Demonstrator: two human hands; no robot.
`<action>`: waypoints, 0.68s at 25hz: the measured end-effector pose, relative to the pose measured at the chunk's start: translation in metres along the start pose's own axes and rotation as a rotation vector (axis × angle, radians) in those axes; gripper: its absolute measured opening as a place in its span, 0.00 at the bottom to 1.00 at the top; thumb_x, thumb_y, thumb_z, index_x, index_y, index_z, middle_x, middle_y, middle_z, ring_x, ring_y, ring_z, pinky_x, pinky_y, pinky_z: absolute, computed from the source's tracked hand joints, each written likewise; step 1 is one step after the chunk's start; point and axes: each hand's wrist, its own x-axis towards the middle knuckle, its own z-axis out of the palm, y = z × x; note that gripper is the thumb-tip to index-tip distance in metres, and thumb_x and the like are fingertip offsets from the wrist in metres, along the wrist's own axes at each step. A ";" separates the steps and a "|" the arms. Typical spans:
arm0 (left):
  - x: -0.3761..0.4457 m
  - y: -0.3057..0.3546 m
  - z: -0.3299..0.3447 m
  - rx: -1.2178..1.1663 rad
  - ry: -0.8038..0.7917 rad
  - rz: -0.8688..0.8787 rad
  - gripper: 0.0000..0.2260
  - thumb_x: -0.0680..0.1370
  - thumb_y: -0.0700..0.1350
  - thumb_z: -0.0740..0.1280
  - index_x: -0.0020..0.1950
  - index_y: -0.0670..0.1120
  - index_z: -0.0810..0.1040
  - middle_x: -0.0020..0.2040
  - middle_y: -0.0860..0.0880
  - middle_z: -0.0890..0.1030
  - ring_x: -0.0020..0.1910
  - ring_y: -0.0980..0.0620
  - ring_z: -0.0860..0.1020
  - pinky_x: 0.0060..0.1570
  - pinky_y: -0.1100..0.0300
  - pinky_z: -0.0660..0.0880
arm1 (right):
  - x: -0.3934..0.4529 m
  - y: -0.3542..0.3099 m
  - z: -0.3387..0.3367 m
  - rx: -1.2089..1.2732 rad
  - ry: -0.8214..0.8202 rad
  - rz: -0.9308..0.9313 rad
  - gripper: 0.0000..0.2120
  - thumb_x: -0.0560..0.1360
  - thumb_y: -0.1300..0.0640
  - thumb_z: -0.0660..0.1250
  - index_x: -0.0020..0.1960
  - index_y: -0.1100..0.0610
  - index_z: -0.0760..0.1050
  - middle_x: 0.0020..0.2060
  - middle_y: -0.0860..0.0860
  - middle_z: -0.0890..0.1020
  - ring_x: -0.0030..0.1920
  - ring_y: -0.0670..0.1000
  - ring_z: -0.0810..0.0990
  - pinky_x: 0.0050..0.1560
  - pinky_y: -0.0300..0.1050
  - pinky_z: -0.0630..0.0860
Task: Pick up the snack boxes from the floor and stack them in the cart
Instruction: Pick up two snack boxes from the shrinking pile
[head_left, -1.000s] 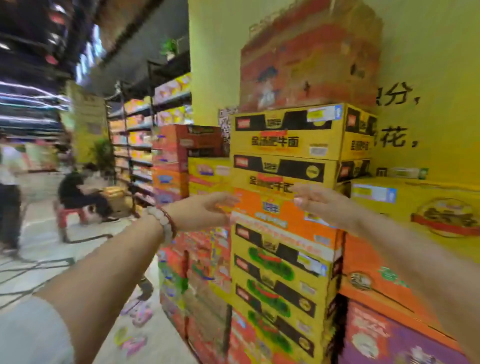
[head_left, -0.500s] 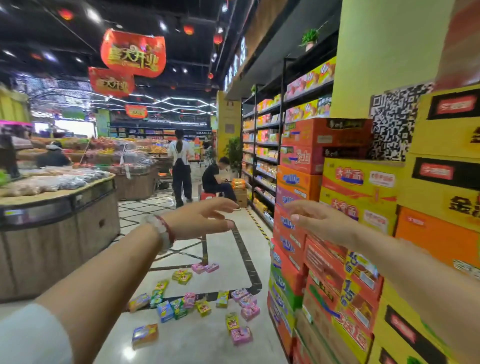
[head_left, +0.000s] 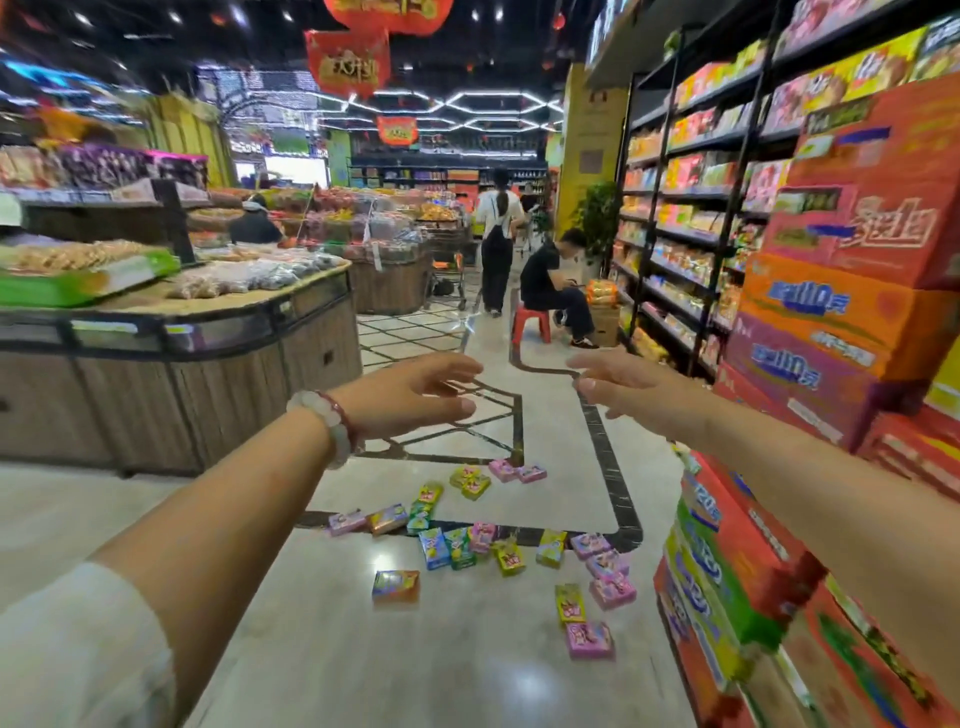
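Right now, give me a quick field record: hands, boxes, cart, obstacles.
left hand: open, held out in the air, holding nothing
right hand: open, held out, holding nothing
snack boxes: scattered on the floor, none picked up
cart: none identified in view
right side: stacked cartons beside the boxes
ahead: seated person in the aisle

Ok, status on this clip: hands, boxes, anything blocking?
Left hand open, empty. Right hand open, empty. Snack boxes scattered on floor, none picked up. No cart near the hands; stacked cartons close on the right.
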 end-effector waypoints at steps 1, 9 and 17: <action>0.019 -0.022 -0.005 -0.008 -0.008 -0.015 0.22 0.77 0.50 0.64 0.70 0.53 0.64 0.69 0.53 0.69 0.64 0.55 0.71 0.66 0.58 0.67 | 0.030 0.008 0.009 0.010 -0.008 0.008 0.15 0.80 0.49 0.59 0.66 0.45 0.68 0.60 0.45 0.74 0.57 0.45 0.75 0.51 0.37 0.73; 0.162 -0.189 -0.016 -0.098 -0.095 -0.122 0.21 0.76 0.50 0.66 0.68 0.56 0.66 0.64 0.56 0.70 0.63 0.56 0.71 0.65 0.58 0.67 | 0.231 0.089 0.075 0.083 -0.138 0.091 0.15 0.79 0.49 0.61 0.65 0.45 0.70 0.62 0.49 0.75 0.57 0.45 0.76 0.55 0.39 0.73; 0.306 -0.377 0.020 -0.197 -0.102 -0.301 0.20 0.77 0.46 0.66 0.68 0.53 0.68 0.61 0.56 0.71 0.59 0.56 0.72 0.54 0.70 0.68 | 0.450 0.206 0.174 0.124 -0.329 0.167 0.13 0.79 0.51 0.63 0.63 0.47 0.72 0.61 0.51 0.77 0.54 0.46 0.76 0.46 0.32 0.71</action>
